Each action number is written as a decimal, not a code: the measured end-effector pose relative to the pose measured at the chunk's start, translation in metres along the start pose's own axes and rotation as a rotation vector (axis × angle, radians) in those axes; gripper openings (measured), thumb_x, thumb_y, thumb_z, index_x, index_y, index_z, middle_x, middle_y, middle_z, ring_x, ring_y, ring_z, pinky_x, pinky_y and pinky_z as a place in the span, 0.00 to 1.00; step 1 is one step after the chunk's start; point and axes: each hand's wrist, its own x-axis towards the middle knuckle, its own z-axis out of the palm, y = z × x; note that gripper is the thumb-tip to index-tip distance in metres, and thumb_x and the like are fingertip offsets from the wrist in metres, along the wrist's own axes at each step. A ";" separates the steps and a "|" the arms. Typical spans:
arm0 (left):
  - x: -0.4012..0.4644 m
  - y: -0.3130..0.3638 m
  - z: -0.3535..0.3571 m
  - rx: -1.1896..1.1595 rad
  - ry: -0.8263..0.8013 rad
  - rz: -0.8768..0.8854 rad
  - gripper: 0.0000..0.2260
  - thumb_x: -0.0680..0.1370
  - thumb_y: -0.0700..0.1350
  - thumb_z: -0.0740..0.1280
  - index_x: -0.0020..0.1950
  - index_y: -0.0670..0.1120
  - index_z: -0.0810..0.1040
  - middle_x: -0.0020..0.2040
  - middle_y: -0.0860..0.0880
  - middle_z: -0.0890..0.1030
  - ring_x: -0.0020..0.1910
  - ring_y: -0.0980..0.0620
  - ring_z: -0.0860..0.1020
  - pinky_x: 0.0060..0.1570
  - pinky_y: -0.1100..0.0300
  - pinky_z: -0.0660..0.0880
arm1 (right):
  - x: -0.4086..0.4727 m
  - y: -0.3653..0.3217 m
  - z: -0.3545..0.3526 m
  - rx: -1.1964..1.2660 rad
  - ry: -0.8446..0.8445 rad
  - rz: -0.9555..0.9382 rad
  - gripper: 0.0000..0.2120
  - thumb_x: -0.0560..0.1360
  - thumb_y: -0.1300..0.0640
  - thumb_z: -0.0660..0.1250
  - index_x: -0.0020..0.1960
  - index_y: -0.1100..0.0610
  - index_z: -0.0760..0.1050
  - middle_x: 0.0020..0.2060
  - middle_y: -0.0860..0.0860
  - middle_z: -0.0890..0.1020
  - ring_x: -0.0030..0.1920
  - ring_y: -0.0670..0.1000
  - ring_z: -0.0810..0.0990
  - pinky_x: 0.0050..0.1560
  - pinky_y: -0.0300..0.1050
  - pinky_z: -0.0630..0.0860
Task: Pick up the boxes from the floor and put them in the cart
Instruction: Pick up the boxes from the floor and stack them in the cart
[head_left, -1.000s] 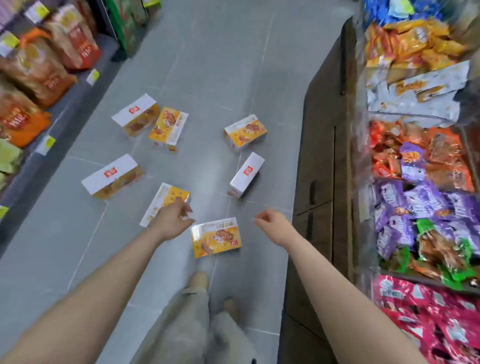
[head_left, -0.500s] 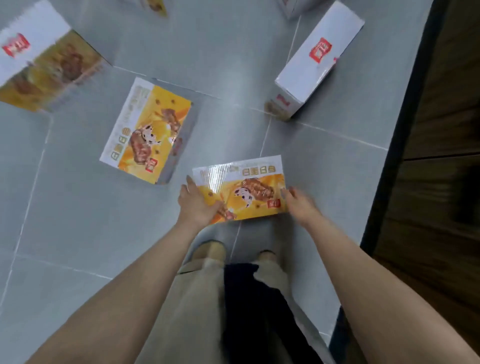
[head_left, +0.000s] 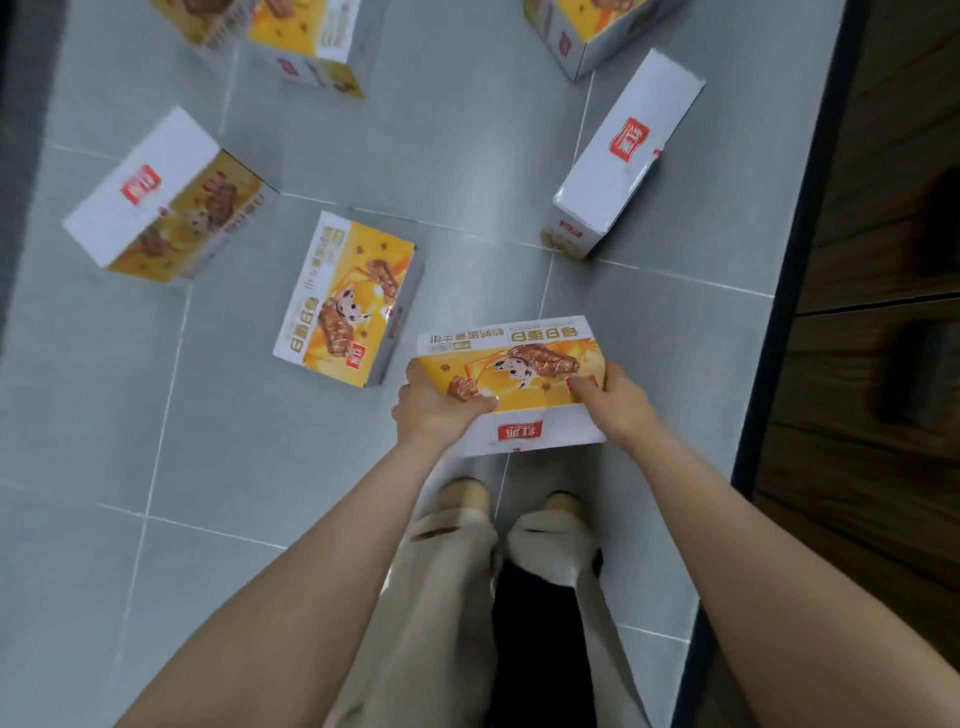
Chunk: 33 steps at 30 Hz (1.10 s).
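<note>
**Box gripped at both short ends, tilted up off the floor**

Box (head_left: 511, 387) sits between my two hands, just ahead of my shoes (head_left: 467, 493) and above the grey tiled floor (head_left: 234, 441). I have taken it by its short ends because it is wide and flat; one hand on each end keeps it from twisting as it comes up. My left hand (head_left: 434, 408) wraps the left end, thumb lying across the yellow printed face, the other fingers curled out of sight behind. My right hand (head_left: 613, 400) pinches the right end, thumb on the face, fingers hidden underneath.

Its long axis runs left to right across my view. The yellow face tips up and away from me, the white side with the red logo turns toward me, and the printing reads upside down.

Other boxes lie scattered beyond: one flat (head_left: 345, 299) just to the left, one on its edge (head_left: 166, 200) farther left, a white-sided one (head_left: 623, 156) near the dark wooden cabinet (head_left: 872, 312). No cart shows, so I judge the carry is not yet begun.
</note>
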 end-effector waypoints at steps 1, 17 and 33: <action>-0.015 0.011 -0.013 0.022 0.008 0.016 0.47 0.51 0.61 0.75 0.66 0.47 0.66 0.61 0.47 0.77 0.61 0.44 0.75 0.62 0.45 0.72 | -0.018 -0.006 -0.008 0.008 -0.006 -0.011 0.22 0.79 0.50 0.62 0.69 0.59 0.66 0.65 0.57 0.74 0.65 0.60 0.72 0.62 0.50 0.68; -0.290 0.240 -0.151 0.380 -0.039 0.525 0.39 0.60 0.64 0.76 0.67 0.52 0.70 0.61 0.44 0.76 0.64 0.43 0.70 0.65 0.53 0.66 | -0.333 -0.079 -0.207 0.183 0.276 -0.077 0.27 0.81 0.46 0.56 0.76 0.55 0.57 0.71 0.57 0.69 0.70 0.59 0.68 0.63 0.46 0.65; -0.488 0.308 -0.149 0.922 -0.380 1.314 0.45 0.56 0.57 0.80 0.69 0.60 0.63 0.77 0.47 0.49 0.76 0.41 0.54 0.71 0.40 0.59 | -0.557 -0.014 -0.283 0.052 0.877 0.111 0.25 0.72 0.36 0.65 0.59 0.53 0.78 0.51 0.55 0.83 0.53 0.56 0.80 0.44 0.44 0.72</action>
